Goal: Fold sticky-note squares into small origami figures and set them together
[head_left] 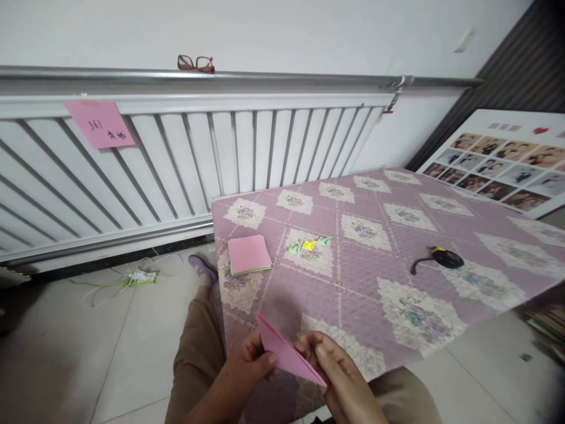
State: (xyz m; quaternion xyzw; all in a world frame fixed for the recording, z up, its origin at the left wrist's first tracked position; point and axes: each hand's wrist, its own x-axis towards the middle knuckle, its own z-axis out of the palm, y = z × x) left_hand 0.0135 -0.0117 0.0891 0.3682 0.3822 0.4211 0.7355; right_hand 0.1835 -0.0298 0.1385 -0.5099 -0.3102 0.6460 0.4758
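Note:
A pink sheet of paper [286, 355], folded into a triangle, is held above the near edge of the table. My left hand [247, 368] pinches its left side between thumb and fingers. On the right, my right hand [333, 368] has its fingers curled against the paper's open edge, thumb bent over them. Just beyond lies a stack of square paper [250, 255] with a pink sheet on top. Beside that stack, small folded paper pieces [309, 245], yellow and green, sit in a row on the tablecloth.
A purple patterned tablecloth [318, 288] covers the table. To the right rests a black object with a short strap [446, 257]. A photo board [498, 165] leans at the far right. Behind are a white radiator [265, 147], a pink note [100, 125] and glasses [196, 63]. A power strip [141, 277] lies on the floor.

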